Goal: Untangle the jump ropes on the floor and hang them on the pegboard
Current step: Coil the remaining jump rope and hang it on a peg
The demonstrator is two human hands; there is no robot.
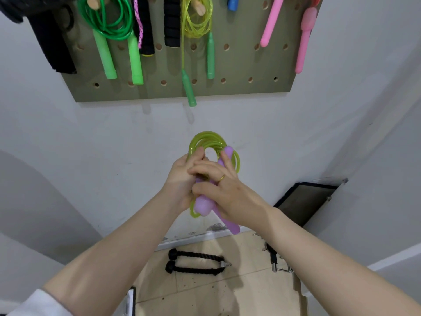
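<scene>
Both the left hand (180, 179) and right hand (224, 190) clamp the coiled translucent yellow-green jump rope with lilac plastic handles (206, 144) below the olive pegboard (239, 87); light, springy, slippery cord, so pinch the gathered loops together

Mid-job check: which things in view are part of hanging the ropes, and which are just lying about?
Job: yellow-green rope with purple handles, gripped by left hand and right hand; pegboard; ropes already hung, such as the green rope.

Lying about: black rope attachment on the floor; metal clip; black mat.
</scene>
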